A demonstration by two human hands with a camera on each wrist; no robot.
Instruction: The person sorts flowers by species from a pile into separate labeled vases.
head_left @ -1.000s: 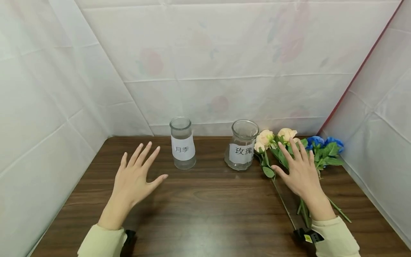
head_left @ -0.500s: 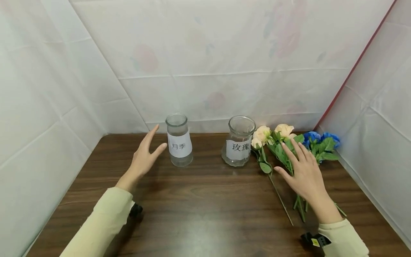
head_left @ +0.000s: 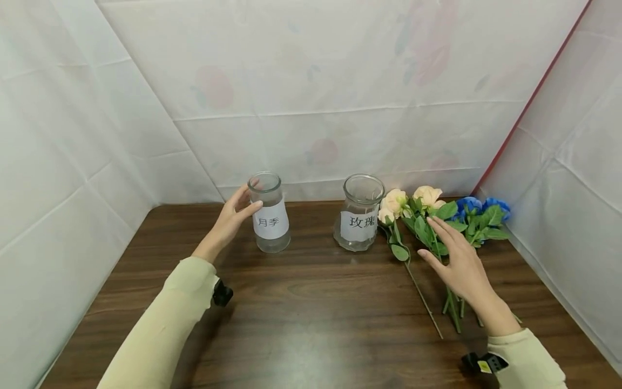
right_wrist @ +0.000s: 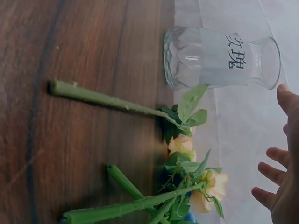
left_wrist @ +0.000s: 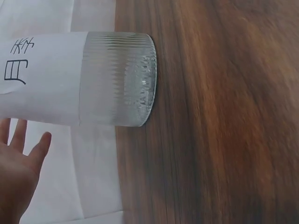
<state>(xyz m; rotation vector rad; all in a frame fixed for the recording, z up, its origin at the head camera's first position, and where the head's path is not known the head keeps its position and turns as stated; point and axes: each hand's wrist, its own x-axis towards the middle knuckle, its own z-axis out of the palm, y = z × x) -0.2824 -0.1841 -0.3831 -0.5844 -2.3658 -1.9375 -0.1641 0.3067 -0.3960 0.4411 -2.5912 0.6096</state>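
Observation:
My left hand (head_left: 228, 222) is at the left side of a tall glass vase (head_left: 271, 221) with a white paper label, which stands upright. In the head view the thumb overlaps its front and the fingers reach behind the upper glass. The left wrist view shows a small gap between thumb tip and vase. My right hand (head_left: 459, 265) hovers over the flower stems, fingers spread and holding nothing. Under and beyond it lie artificial flowers: cream ones (head_left: 427, 196) with green leaves, and blue ones (head_left: 469, 207) farther right.
A second, wider glass vase (head_left: 358, 226), also labelled, stands to the right of the first. A single cream flower's stem (head_left: 423, 298) points toward the front. White cloth walls (head_left: 311, 97) close off the dark wooden table (head_left: 301, 302) at the back and sides.
My left hand has moved right and forward from above the table to the tall vase, its fingers now partly around it. The right hand stays over the flowers, slightly shifted. The view has tilted a little.

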